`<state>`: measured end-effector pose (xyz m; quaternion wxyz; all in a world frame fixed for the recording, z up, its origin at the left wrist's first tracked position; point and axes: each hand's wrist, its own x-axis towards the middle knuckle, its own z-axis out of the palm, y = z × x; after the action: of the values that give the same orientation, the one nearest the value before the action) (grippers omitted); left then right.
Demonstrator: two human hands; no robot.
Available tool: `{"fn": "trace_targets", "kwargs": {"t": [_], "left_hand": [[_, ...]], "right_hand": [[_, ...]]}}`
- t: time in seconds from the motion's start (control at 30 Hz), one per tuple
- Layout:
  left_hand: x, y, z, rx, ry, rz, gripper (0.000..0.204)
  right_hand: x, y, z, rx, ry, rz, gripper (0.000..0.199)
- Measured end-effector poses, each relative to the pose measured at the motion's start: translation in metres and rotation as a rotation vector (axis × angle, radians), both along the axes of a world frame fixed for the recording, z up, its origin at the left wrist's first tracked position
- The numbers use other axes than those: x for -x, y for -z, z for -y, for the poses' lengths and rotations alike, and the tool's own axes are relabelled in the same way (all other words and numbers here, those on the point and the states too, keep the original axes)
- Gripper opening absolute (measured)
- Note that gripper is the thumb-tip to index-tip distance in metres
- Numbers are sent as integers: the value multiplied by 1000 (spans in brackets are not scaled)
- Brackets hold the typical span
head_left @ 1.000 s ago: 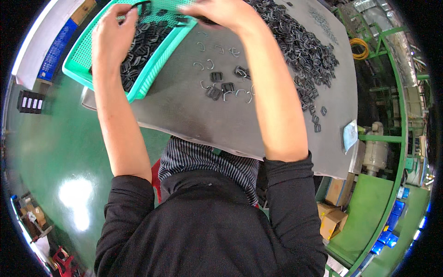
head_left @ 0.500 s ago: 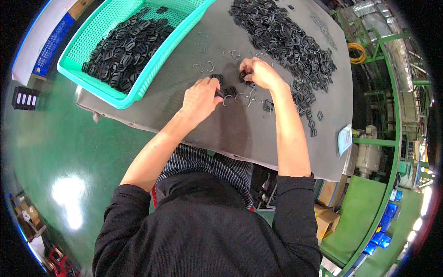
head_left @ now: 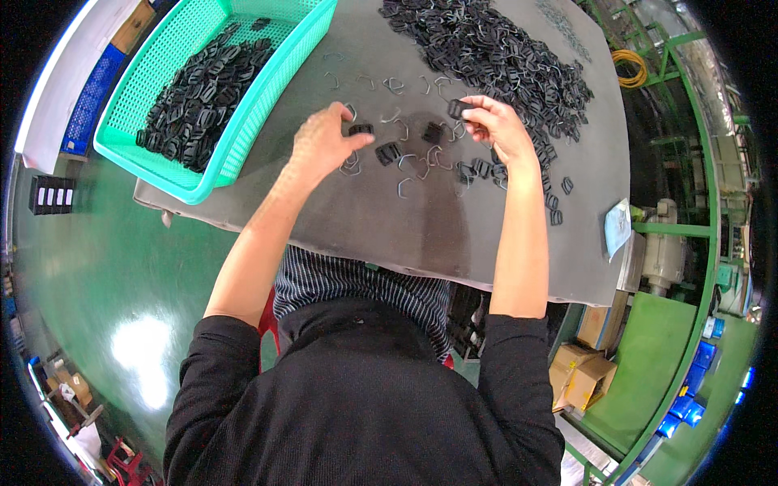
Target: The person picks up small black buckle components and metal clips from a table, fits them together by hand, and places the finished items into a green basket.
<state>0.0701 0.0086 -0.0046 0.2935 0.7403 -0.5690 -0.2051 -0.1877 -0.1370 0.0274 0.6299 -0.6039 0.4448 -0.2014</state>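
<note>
My right hand [head_left: 498, 130] pinches a black plastic buckle [head_left: 459, 108] between thumb and fingertips, above the table and left of the big heap. My left hand [head_left: 320, 144] is open, thumb and fingers apart. Close to its thumb is another black buckle [head_left: 361, 129], which does not look gripped. Between my hands lie a slotted black buckle [head_left: 388, 153], a further dark buckle [head_left: 433, 132] and several bent metal wire rings [head_left: 423, 166]. A few black pieces [head_left: 480, 168] sit below my right hand.
A green mesh basket [head_left: 203, 188] holding many black buckles [head_left: 203, 101] stands on the left of the grey-covered table [head_left: 365, 223]. A large heap of black buckles with wire rings [head_left: 486, 53] spreads across the far right. A light-blue sheet [head_left: 617, 229] hangs at the right edge.
My left hand has moved left and its fingers have parted, letting go of a dark piece. My right hand has lifted slightly and shifted right, with a buckle now plainly in its fingertips.
</note>
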Motion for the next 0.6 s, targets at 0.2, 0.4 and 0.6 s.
{"fn": "trace_targets", "kwargs": {"t": [0.2,0.4,0.6], "left_hand": [[-4,-5,6,-18,107,-184,32],[-22,-12,-6,-56,251,-1408,17],[2,-6,10,-229,259,-940,19]], "right_hand": [[-7,19,-17,66,43,-188,34],[-41,25,-24,499,-130,-631,40],[26,21,-44,-122,91,390,15]]}}
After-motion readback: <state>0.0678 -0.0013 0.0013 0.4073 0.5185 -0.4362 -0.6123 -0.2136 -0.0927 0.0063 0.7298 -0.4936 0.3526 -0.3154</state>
